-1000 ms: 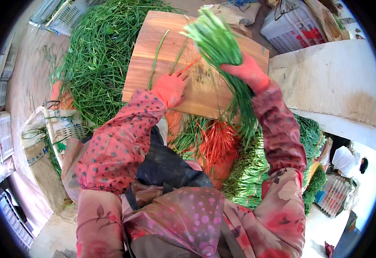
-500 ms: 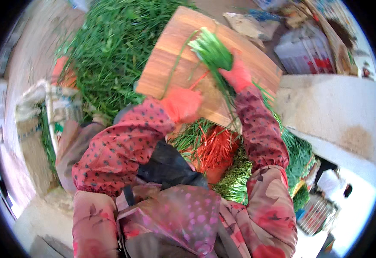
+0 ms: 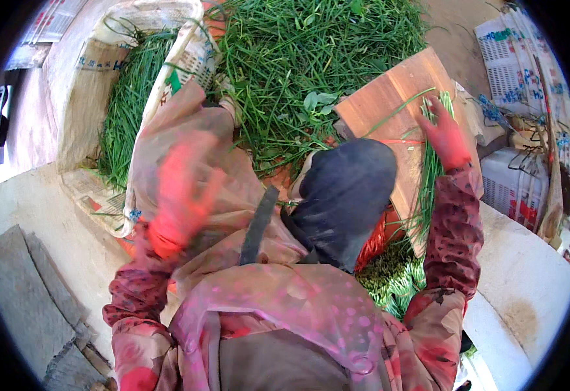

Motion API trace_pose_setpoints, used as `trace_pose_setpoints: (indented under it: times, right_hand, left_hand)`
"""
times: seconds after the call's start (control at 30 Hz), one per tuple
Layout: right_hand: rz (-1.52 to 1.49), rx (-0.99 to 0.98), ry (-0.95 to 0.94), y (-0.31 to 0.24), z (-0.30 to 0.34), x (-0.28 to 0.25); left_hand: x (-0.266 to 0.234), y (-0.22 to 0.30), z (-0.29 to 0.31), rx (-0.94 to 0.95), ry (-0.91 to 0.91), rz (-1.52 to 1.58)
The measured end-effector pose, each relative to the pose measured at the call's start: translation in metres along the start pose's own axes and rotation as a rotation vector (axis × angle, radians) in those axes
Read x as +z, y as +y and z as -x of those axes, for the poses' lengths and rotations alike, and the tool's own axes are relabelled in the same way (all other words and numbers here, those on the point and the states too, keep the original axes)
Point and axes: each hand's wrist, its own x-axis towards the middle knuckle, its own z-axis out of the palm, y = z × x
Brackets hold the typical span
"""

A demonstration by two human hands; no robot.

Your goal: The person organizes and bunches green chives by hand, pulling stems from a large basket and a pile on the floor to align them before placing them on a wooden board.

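**Right hand over the chive-like bundle, left hand a blur**

Left hand (image 3: 184,195) smeared by motion, above the person's lap; finger outlines hard to read, though thumb and fingers look apart, nothing seen in that grip. Dark trousered knee (image 3: 350,189) covers part of the wooden board (image 3: 389,98) and of the red strands (image 3: 371,246) below it. Green heap (image 3: 285,78) cut off by the upper edge. White basket (image 3: 199,57) at left, holding more greens, also clipped at the top. Crate (image 3: 510,179) at right bends toward the dark rim.

Bundle of chive-like stalks (image 3: 428,179) lies along the board's right part, directly under the right hand (image 3: 438,127). Pale ends show just past the fingers; the leafy length trails beside the sleeve toward the board's near corner. Right fingers spread over the stalks; undersides hidden, so cannot tell whether the grip clamps them. Single stalk (image 3: 399,112) slants across the board, left of the hand. Red strip (image 3: 400,141) near it, reaching toward the bundle.
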Motion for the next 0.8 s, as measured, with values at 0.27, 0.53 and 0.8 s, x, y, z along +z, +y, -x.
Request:
trace_pose_setpoints:
  times: [0.27, 0.53, 0.8]
  right_hand:
    - [0.137, -0.301, -0.846, -0.209, -0.012, 0.271]
    - [0.360, -0.231, -0.387, -0.139, 0.089, 0.462]
    - [0.238, 0.054, -0.558, -0.100, -0.222, 0.362]
  left_hand:
    - [-0.023, -0.192, 0.030, -0.611, 0.067, 0.365]
    - [0.001, -0.205, 0.058, -0.964, -0.050, 0.316]
    - [-0.003, -0.200, 0.047, -0.842, -0.158, 0.130]
